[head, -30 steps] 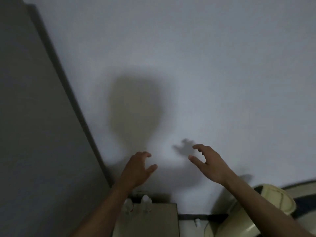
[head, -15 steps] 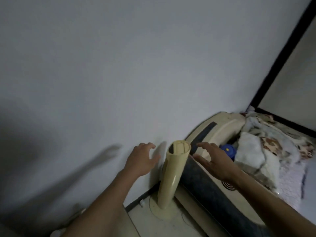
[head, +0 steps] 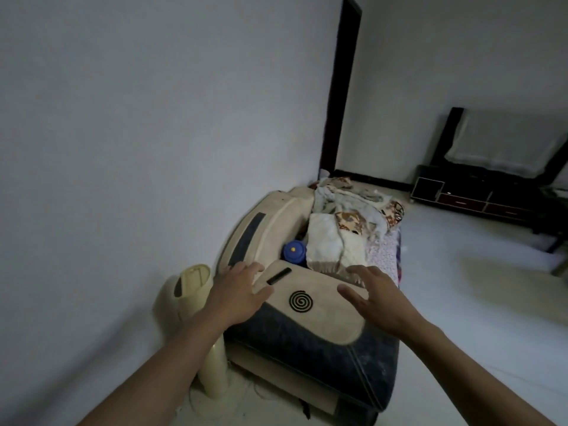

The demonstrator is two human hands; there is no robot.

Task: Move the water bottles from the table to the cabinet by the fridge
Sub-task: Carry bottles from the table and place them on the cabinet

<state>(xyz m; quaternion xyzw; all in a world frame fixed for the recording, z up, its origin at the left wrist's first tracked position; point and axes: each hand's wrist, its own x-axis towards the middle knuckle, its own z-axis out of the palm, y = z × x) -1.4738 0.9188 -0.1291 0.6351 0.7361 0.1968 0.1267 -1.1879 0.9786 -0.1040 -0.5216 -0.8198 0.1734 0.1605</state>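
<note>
My left hand (head: 238, 292) and my right hand (head: 379, 298) are both raised in front of me, fingers spread, holding nothing. They hover over the near armrest of a cream and dark blue sofa (head: 319, 321). No water bottle, table, cabinet or fridge shows in this view. A blue round-topped object (head: 294, 252) lies on the sofa seat beside folded cloth; I cannot tell what it is.
A cream column-shaped stand (head: 196, 302) rises between the sofa and the white wall on the left. Blankets and pillows (head: 347, 222) are heaped on the sofa. A dark low TV unit (head: 461, 193) stands at the far right wall. Pale floor stretches to the right.
The view has swung right, from the wall and the cabinet top with bottles by the grey panel to the sofa and room. Both hands stay empty and spread.
</note>
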